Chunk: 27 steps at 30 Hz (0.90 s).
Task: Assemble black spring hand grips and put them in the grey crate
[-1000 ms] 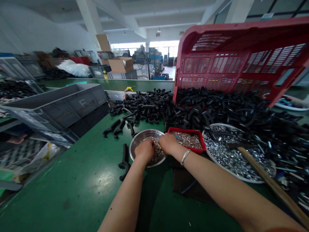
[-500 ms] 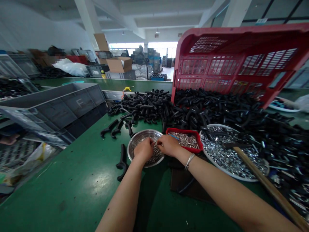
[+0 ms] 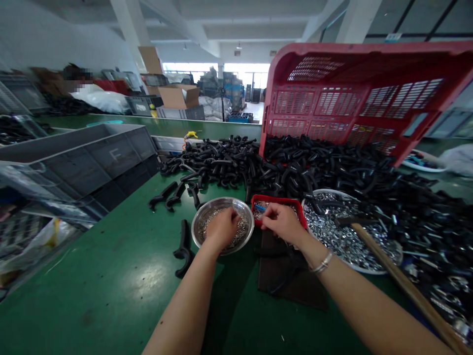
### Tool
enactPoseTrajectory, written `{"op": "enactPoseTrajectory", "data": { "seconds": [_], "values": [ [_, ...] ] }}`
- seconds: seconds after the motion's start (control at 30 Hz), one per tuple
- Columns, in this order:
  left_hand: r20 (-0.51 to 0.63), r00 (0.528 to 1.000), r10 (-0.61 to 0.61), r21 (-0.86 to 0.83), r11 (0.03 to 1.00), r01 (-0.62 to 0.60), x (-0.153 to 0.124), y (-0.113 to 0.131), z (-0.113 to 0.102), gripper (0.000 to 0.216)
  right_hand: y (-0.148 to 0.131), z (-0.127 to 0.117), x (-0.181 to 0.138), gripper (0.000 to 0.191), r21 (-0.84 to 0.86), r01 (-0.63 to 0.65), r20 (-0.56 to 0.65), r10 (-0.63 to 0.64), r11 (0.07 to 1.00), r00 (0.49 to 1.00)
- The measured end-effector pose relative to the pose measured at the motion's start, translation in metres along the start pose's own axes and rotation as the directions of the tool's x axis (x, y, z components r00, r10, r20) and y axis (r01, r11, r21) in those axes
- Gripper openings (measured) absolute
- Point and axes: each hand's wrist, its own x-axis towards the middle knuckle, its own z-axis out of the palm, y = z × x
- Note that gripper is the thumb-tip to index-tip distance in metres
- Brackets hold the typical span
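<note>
My left hand [image 3: 222,228] is inside a round metal bowl [image 3: 198,240] of small shiny metal pieces [image 3: 242,229]. Its fingers are pinched together, and anything between them is too small to make out. At the front edge of a red plastic tray [image 3: 303,217], my right hand [image 3: 284,222] hovers with thumb and fingertips together; what they hold, if anything, cannot be made out. Small metal pins fill the tray, and a blue stick-like thing [image 3: 260,207] lies across its left end. Below my right hand, a black curved part [image 3: 284,278] rests on a dark flat board [image 3: 306,296].
Black curved parts [image 3: 218,162] are heaped behind the bowl, spilling from a tipped red crate [image 3: 314,98]. A hammer [image 3: 384,259] lies over a wide dish [image 3: 395,261] of metal rings on the right. Grey bins [image 3: 121,153] stand left; a person [image 3: 79,81] is beyond.
My right hand has moved right, from the bowl's rim to the front of the red tray. My left hand stays in the bowl. The view has shifted slightly.
</note>
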Motion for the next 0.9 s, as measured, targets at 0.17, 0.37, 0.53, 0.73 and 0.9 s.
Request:
{"op": "enactPoseTrajectory", "data": {
  "seconds": [0.17, 0.37, 0.53, 0.73, 0.9],
  "values": [
    [0.055, 0.954, 0.296, -0.101, 0.952, -0.290, -0.023, 0.036, 0.007, 0.019, 0.039, -0.043, -0.049, 0.016, 0.156, -0.195, -0.097, 0.212, 0.968, 0.972],
    [0.111, 0.905, 0.411, -0.009, 0.911, -0.412, -0.042, 0.063, 0.031, 0.015, 0.061, -0.059, -0.094, 0.020, 0.085, -0.241, -0.093, 0.248, 0.967, 0.964],
    [0.122, 0.906, 0.406, 0.057, 0.908, -0.415, -0.045, 0.067, 0.045, 0.015, 0.066, -0.047, -0.106, 0.019, -0.104, -0.141, -0.202, 0.118, 0.984, 0.972],
    [0.092, 0.895, 0.437, 0.042, 0.896, -0.442, -0.045, 0.067, 0.051, 0.015, 0.075, -0.032, -0.108, 0.021, -0.104, -0.136, -0.313, 0.098, 0.985, 0.945],
    [0.116, 0.907, 0.405, 0.046, 0.910, -0.412, -0.045, 0.067, 0.052, 0.017, 0.079, -0.023, -0.110, 0.023, -0.181, -0.062, -0.316, 0.001, 0.982, 0.949]
  ]
}}
